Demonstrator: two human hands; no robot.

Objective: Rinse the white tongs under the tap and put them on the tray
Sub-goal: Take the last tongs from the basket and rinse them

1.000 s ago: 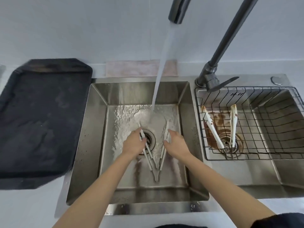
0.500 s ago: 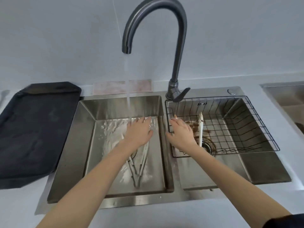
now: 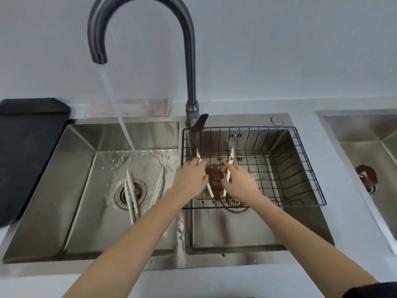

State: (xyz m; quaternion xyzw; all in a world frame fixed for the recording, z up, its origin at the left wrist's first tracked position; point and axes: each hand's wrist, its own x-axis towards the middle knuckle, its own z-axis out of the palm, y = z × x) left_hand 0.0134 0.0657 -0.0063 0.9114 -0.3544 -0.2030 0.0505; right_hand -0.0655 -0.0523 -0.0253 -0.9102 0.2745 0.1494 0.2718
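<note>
A stained pair of white tongs [image 3: 231, 157] lies in the black wire basket [image 3: 305, 166] over the right basin, on a brown smear. My left hand [image 3: 189, 179] is closed on its left arm, and my right hand [image 3: 240, 181] on its right arm. A second pair of white tongs [image 3: 131, 196] lies loose across the drain of the left basin [image 3: 73, 190]. The dark tap [image 3: 98, 39] pours water [image 3: 123, 127] into that basin, behind these tongs. The black tray [image 3: 28, 151] sits on the counter at the far left.
A pinkish cloth [image 3: 129, 107] lies behind the left basin by the wall. The tap's lever [image 3: 199, 122] overhangs the basket's back left corner. Another steel sink [image 3: 363, 130] at the far right holds a brown object [image 3: 366, 177].
My left hand left the tongs in the left basin and crossed to the basket. Both hands now hold the stained tongs. The view has shifted right.
</note>
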